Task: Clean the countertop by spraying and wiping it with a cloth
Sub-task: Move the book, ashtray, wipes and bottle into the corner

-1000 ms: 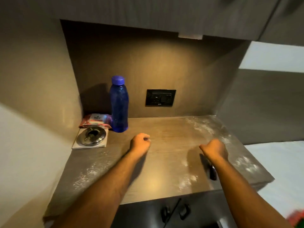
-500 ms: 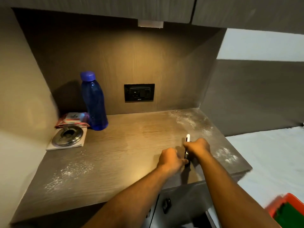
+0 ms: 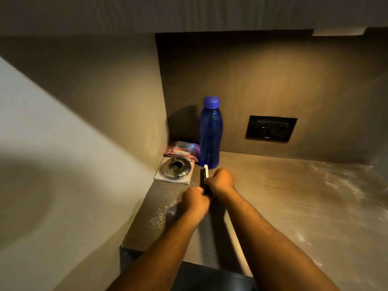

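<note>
The grey-brown countertop (image 3: 283, 196) carries white powdery patches at its left front (image 3: 161, 217) and along its right side (image 3: 344, 181). My right hand (image 3: 221, 181) grips a slim dark object with a white tip (image 3: 206, 172), held upright just above the counter. My left hand (image 3: 195, 199) is curled against the object's lower end, which both hands hide. What the object is I cannot tell. No cloth is in view.
A blue bottle (image 3: 210, 133) stands at the back left, just behind my hands. A wipes packet (image 3: 181, 149) and a round metal dish on a white square (image 3: 176, 170) fill the corner. A black socket (image 3: 270, 128) is on the back wall. The side wall is close on the left.
Both hands have moved with the slim object from the counter's right front to its left side near the blue bottle. A second ago my left hand was apart from it.
</note>
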Available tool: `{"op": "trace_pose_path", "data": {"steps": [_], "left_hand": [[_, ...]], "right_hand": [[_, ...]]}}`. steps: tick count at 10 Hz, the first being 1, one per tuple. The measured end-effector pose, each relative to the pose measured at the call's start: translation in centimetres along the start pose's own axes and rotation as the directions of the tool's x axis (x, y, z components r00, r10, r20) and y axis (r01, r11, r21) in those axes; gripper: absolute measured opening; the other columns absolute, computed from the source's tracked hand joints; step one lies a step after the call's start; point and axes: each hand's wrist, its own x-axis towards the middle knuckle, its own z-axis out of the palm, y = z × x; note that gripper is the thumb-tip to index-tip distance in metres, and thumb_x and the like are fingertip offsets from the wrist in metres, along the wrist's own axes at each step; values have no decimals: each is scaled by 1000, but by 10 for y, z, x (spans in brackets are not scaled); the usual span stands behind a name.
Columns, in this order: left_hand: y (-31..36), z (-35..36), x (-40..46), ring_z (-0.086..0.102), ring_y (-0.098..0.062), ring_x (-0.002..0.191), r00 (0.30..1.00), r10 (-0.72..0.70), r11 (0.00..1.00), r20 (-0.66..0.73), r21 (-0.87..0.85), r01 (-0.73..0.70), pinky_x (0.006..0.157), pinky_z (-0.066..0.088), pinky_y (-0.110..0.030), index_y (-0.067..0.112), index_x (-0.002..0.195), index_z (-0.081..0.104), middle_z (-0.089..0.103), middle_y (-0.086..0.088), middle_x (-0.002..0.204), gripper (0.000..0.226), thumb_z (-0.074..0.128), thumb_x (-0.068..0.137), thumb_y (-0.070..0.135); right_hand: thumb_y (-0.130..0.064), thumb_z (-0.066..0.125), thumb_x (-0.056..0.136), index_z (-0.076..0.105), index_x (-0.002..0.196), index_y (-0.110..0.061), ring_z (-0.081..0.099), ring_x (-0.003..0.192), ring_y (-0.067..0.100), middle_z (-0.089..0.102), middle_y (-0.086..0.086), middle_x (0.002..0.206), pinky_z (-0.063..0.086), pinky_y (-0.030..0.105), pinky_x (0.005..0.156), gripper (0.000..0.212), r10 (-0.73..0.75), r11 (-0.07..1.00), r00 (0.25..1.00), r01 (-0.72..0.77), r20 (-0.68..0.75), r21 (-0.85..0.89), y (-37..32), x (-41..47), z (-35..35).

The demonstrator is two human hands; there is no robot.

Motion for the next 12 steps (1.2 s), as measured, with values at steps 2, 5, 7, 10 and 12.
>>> {"op": "trace_pose_path", "data": {"steps": [2, 5, 7, 10, 12], "left_hand": [[-21, -24, 18, 51, -19, 75, 996, 66, 987, -66, 153, -56, 67, 38, -30, 21, 80, 64, 70, -6, 93, 7, 61, 86, 25], [-19, -40, 55, 62, -34, 94, 969, 248, 951, -9, 193, -241, 71, 42, -30, 5, 96, 66, 67, -17, 99, 17, 51, 88, 5], [-17, -41, 65, 63, -31, 92, 955, 296, 930, -15, 235, -284, 72, 45, -32, 6, 96, 67, 69, -15, 98, 13, 57, 87, 8], [-19, -31, 25, 57, -12, 77, 956, 280, 957, -88, 106, -271, 67, 47, -29, 27, 90, 61, 60, 12, 80, 10, 68, 85, 32], [31, 37, -46, 62, -15, 79, 926, 376, 927, -33, -4, -376, 67, 49, -28, 29, 81, 61, 64, 8, 80, 6, 65, 85, 27]], "right_hand": [[-11, 67, 85, 70, 87, -8, 69, 84, 26, 71, 12, 89, 59, 45, 79, 5, -12, 996, 998, 17, 66, -85, -14, 9, 35], [-8, 56, 93, 70, 89, -7, 66, 85, 25, 68, 11, 93, 56, 36, 74, 14, 15, 999, 1000, -16, -25, -51, -30, 25, 43], [-9, 55, 94, 72, 95, -5, 60, 75, 16, 70, 11, 97, 44, 23, 57, 18, 16, 1000, 999, -17, -39, -18, -24, 23, 39], [-14, 66, 91, 66, 76, -17, 70, 85, 25, 70, 6, 82, 58, 45, 86, 15, 20, 982, 992, 4, -124, 190, 34, -11, -38], [-14, 68, 87, 65, 63, -17, 65, 64, 30, 67, 14, 70, 58, 44, 72, 24, 51, 962, 966, 21, -255, 274, 91, -65, -143]]}}
